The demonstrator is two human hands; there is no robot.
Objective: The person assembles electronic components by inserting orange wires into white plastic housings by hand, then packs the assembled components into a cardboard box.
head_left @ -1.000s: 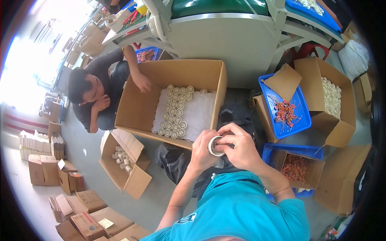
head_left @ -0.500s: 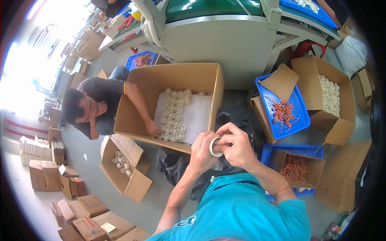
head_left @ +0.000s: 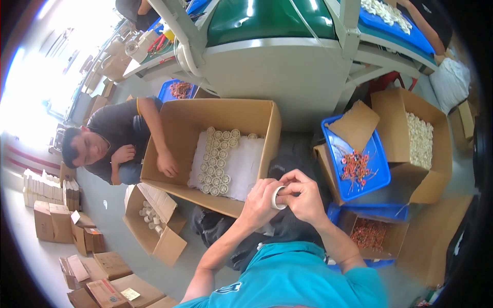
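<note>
My left hand (head_left: 261, 203) is wrapped around a short white plastic ring or cup-shaped part (head_left: 279, 206), its open end turned to my right. The fingers of my right hand (head_left: 304, 199) are pinched together at that opening; anything small between them is hidden. Both hands are raised over my lap, by the near right corner of a large cardboard box (head_left: 221, 108). Inside the box, rows of round white slotted parts (head_left: 218, 165) lie on a pale sheet (head_left: 241, 172). A co-worker's hand (head_left: 167, 163) hangs inside the box, left of those parts.
A co-worker (head_left: 110, 136) crouches at the left. Loose white parts fill a smaller carton (head_left: 167, 246). On the right, a blue tray (head_left: 382, 177) holds red-wired pieces, beside a carton (head_left: 393, 115) of small white pieces and a box (head_left: 398, 241) of red wires. A machine (head_left: 277, 66) stands ahead.
The co-worker's hand has drawn back from the round parts toward the box's left wall, and the head has lifted. My hands keep the white part between them. The whole view has shifted slightly.
</note>
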